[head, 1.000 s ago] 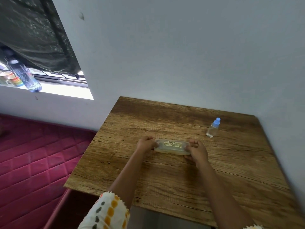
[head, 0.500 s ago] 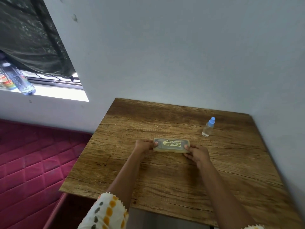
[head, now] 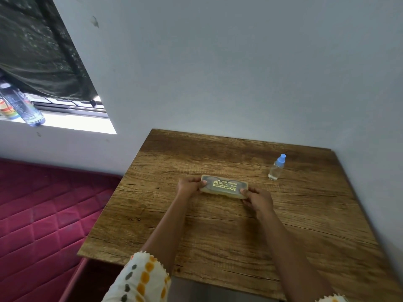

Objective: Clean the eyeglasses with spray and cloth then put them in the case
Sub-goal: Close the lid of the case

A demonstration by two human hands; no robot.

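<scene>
Case now turned printed lid up on bench; left hand and right hand grip its ends, fingers curled round.

Mid-frame, on table: case, held at both ends.
At its left end left hand, at its right end right hand; spray bottle upper right, apart.

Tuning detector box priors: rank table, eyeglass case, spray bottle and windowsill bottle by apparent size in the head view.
1. table
2-3. eyeglass case and windowsill bottle: they look about alike, and the bottle is farther off, so not ranked.
4. spray bottle
</scene>
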